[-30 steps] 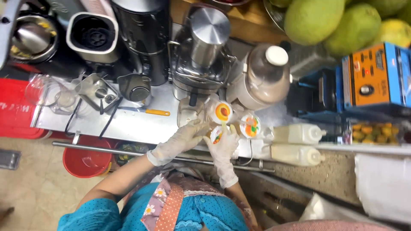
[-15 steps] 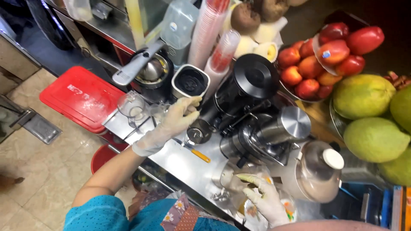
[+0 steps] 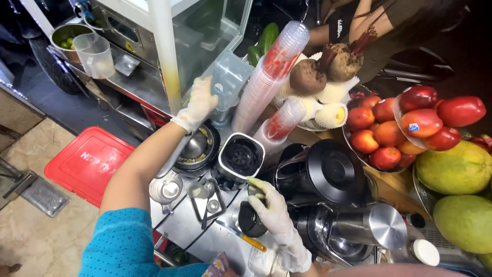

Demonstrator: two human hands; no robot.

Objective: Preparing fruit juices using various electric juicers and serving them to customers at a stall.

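Labels: a small round blue-and-white sticker on the clear plastic jug (image 3: pixel 228 82); an oval sticker on one red apple (image 3: pixel 421 123), inside a clear bag at 3 o'clock; raised lettering on the red crate lid (image 3: pixel 89 163) at 9 o'clock, on the floor.

Containers: two slanting stacks of clear plastic cups (image 3: pixel 270 72) with red print, at 12 o'clock. A bowl holds beetroots (image 3: pixel 328 69) and pale fruit in foam netting. A steel bowl (image 3: pixel 65 37) at 10 o'clock holds small green fruit; just beside it is a clear measuring cup (image 3: pixel 96 55). A white-rimmed black juicer hopper (image 3: pixel 241 156) sits at centre, with a black jug lid (image 3: pixel 333 172) at its 3 o'clock. Green melons (image 3: pixel 456 169) lie at 4 o'clock.

Hands, both gloved: left hand (image 3: pixel 197 105) lies against the jug's left side, fingers curled on it, above a steel citrus press (image 3: pixel 197 149). Right hand (image 3: pixel 271 208) rests on the table, fingers loosely bent, tips touching a small dark cup (image 3: pixel 249 220); whether it grips the cup cannot be told.
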